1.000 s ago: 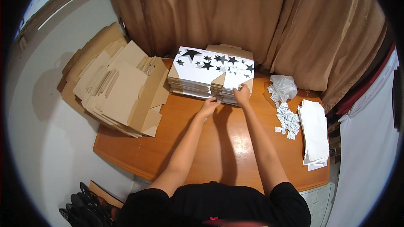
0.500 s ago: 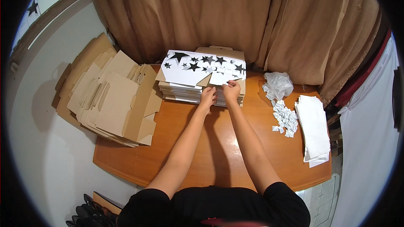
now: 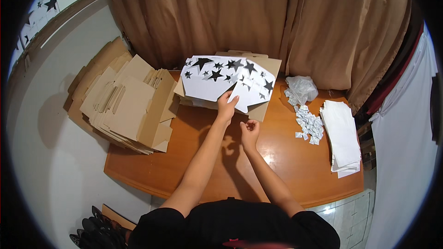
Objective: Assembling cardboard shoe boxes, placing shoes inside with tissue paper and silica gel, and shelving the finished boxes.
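Observation:
A flat cardboard box blank (image 3: 203, 86), white with black stars of several sizes, is lifted and tilted above the stack at the far middle of the table. My left hand (image 3: 226, 107) grips its near edge, thumb on top and the other fingers partly hidden beneath. Just to the right and nearer, my right hand (image 3: 249, 133) is apart from the blank, its fingers curled in with nothing visible in them. Under the lifted blank shows the plain brown cardboard (image 3: 260, 110) of the stack, mostly covered.
Brown folded cardboard pieces (image 3: 124, 106) lean in a pile at the left. On the right are small white sachets (image 3: 310, 125), a clear plastic bag (image 3: 302, 89) and a stack of white paper (image 3: 341, 133). A brown curtain (image 3: 207, 14) hangs behind the wooden table (image 3: 194, 131).
The star-printed blank has risen off the stack and tilted, with my left hand gripping it. My right hand has let go of its edge, drawn back toward me and curled.

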The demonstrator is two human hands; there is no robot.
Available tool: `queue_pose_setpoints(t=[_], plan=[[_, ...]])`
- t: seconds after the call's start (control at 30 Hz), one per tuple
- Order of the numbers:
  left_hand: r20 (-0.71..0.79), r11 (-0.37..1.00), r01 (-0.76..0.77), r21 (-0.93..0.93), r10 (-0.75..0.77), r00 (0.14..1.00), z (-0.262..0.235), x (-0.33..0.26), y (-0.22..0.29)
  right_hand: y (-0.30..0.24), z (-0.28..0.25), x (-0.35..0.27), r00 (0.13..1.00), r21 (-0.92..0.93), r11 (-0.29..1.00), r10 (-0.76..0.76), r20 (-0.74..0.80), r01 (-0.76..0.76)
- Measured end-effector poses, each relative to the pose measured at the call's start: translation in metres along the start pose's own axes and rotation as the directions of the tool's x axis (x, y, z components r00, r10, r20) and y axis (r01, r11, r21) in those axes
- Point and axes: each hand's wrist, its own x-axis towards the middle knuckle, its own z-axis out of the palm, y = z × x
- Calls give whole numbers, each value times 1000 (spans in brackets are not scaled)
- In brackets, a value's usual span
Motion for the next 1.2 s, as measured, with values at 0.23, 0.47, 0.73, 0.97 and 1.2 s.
queue_pose_setpoints(t=[0.23,0.47,0.73,0.97,1.2], plan=[[95,980,-194,-33,196,976,41,-65,60,-38,2,-40,996,-11,997,71,47,-70],[71,953,-264,-148,276,959,59,-144,104,-50,-17,-49,992,18,1000,-21,-128,24],[132,929,-186,-320,239,962,34,-212,142,-49,-68,-102,855,282,913,383,-350,-294],[228,966,-232,-112,252,940,-11,-230,127,-46,-132,-126,820,306,945,264,-508,-115],[360,993,-106,-43,114,926,-50,-253,97,-122,-226,-95,799,-612,785,-425,-426,92]])
